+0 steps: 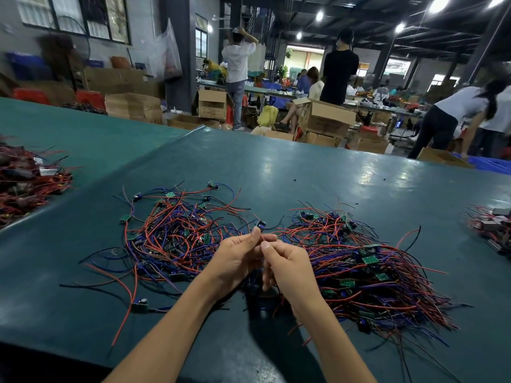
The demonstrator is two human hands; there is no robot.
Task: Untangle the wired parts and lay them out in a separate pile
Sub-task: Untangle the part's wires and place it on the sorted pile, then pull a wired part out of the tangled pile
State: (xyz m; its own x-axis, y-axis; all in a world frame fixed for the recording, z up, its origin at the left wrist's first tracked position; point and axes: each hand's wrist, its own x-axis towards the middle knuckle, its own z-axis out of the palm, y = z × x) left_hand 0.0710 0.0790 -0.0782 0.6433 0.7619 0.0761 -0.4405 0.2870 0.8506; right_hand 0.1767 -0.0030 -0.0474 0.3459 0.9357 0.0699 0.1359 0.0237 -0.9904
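Two heaps of wired parts lie on the dark green table: a loose tangled heap (177, 239) of red, blue and black wires with small green boards on the left, and a denser heap (367, 272) on the right. Between them, my left hand (237, 258) and my right hand (287, 268) meet above the table. Both pinch the wires of one wired part (261, 226), whose small dark component stands just above my fingertips. Its wires hang down between my palms, partly hidden.
A stray wired part (139, 304) lies near my left forearm. Other red-wire heaps sit at the far left (25, 186) and the right edge (492, 228). Beyond the table's far edge (276, 139) are cardboard boxes and several people.
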